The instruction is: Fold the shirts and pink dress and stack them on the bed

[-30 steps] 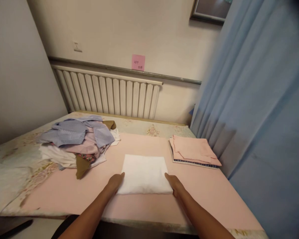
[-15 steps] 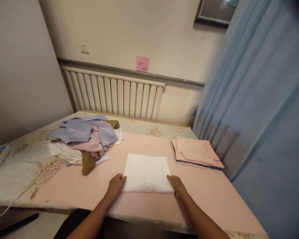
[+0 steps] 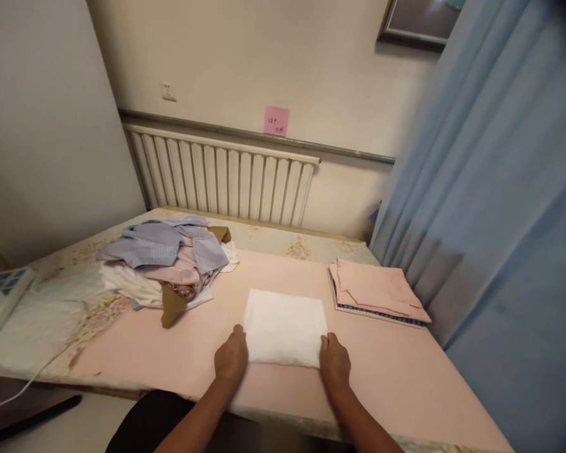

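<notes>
A white folded garment (image 3: pixel 285 328), its exact kind hidden by the folds, lies as a flat rectangle on the pink cloth (image 3: pixel 170 358) in front of me. My left hand (image 3: pixel 231 355) is closed on its left edge, thumb on top. At the right edge my right hand (image 3: pixel 334 358) grips it the same way, fingers tucked beneath. To the right sits a stack of folded clothes with a pink garment (image 3: pixel 377 286) on top and checked fabric showing underneath. A loose pile of clothes (image 3: pixel 151 245), with a blue shirt uppermost, lies to the left.
A white device (image 3: pixel 7 302) with a cord (image 3: pixel 28 387) is at the far left. Behind the table run a radiator (image 3: pixel 226 176) and a wall with a pink note (image 3: pixel 276 121). A blue curtain (image 3: pixel 476 207) hangs along the right side.
Both hands have turned more upright at the sides of the white garment and sit slightly closer together, its edges drawn in a little. The whole view has shifted slightly.
</notes>
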Demonstrator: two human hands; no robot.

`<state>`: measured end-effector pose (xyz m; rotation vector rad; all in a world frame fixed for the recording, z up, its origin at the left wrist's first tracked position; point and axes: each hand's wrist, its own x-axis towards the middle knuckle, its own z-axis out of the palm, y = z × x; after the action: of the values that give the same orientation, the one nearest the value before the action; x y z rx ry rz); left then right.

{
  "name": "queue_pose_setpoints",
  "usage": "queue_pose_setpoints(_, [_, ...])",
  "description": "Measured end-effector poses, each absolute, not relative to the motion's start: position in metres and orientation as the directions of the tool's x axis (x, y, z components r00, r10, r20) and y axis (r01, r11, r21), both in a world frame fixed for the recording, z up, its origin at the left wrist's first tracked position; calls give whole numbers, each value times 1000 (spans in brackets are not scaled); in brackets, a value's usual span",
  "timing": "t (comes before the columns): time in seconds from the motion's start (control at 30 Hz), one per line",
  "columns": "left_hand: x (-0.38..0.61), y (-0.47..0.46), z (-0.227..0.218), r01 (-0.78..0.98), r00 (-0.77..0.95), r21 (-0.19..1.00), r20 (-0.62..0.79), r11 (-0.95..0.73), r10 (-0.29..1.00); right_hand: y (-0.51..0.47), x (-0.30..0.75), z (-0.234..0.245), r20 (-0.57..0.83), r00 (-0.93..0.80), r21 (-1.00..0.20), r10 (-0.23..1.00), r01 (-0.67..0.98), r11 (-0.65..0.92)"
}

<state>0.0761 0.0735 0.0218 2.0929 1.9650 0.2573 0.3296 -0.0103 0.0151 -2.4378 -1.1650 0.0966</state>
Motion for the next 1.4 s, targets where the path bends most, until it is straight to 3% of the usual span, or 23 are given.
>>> queue_pose_setpoints(0.37, [75,71,13,959,63,276,8,-63,998,-16,326,8,203,638,-297,743,763,-574])
queue_pose_setpoints(0.77, [76,69,13,962,52,264,53,-64,997,-18,326,-1,264,613,-256,744,789,-559])
queue_pose_setpoints(1.4, [79,65,25,967,19,255,32,-27,999,-18,326,4,206,625,-301,753,773,-559])
